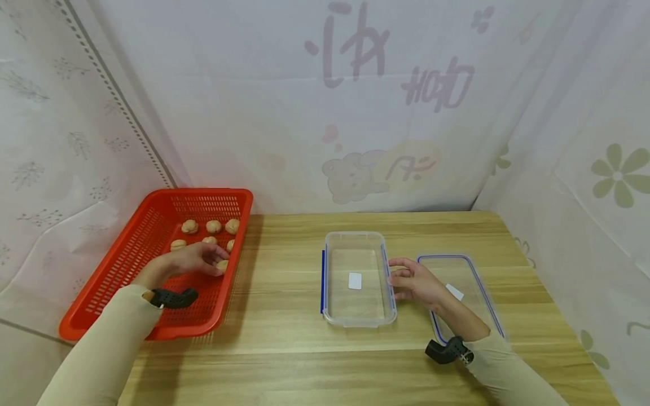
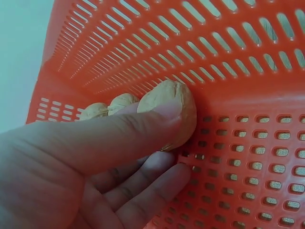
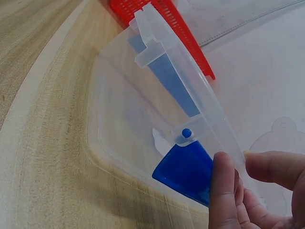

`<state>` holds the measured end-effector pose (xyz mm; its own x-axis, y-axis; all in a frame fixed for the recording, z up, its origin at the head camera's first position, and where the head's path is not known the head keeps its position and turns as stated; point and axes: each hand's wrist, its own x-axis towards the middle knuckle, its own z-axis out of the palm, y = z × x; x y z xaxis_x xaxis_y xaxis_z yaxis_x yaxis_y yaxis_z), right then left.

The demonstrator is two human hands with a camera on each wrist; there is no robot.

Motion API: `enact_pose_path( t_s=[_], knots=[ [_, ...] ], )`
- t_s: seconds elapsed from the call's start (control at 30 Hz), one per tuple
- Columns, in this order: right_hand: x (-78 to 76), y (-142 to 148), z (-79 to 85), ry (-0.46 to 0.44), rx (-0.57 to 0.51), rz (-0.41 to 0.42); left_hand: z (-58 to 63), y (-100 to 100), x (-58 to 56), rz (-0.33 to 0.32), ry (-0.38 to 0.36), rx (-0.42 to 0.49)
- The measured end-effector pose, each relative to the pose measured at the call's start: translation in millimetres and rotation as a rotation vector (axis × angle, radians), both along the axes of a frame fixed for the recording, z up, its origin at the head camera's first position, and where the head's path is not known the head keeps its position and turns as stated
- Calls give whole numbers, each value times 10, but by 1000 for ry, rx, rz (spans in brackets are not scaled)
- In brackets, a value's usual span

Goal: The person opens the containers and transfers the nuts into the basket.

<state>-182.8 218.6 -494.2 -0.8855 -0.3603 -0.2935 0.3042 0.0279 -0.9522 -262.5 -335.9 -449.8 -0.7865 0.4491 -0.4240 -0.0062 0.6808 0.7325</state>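
Inside the red basket, my left hand pinches a walnut between thumb and fingers, close to the basket's side wall. Several more walnuts lie on the basket floor beyond the hand. A clear plastic container with blue side latches stands uncovered on the table, a white label in its middle. My right hand holds that container by its right rim, thumb and fingers on either side of the edge. A blue latch hangs beside those fingers.
The container's clear lid, with a blue seal, lies on the wooden table partly under my right forearm. Printed white curtains stand behind the table and on both sides.
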Motion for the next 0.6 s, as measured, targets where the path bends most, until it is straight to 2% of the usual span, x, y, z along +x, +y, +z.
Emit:
enact_pose_path(
  t_s=[0.2,0.43,0.6],
  knots=[
    [-2,4,6,10,0,11,40,4,19,-3,14,-7],
    [-9,-8,2,11,-10,16,153,-58,61,-16,9,34],
    [-12,-19,-5,8,-17,23,313,-98,121,14,33,-60]
  ],
)
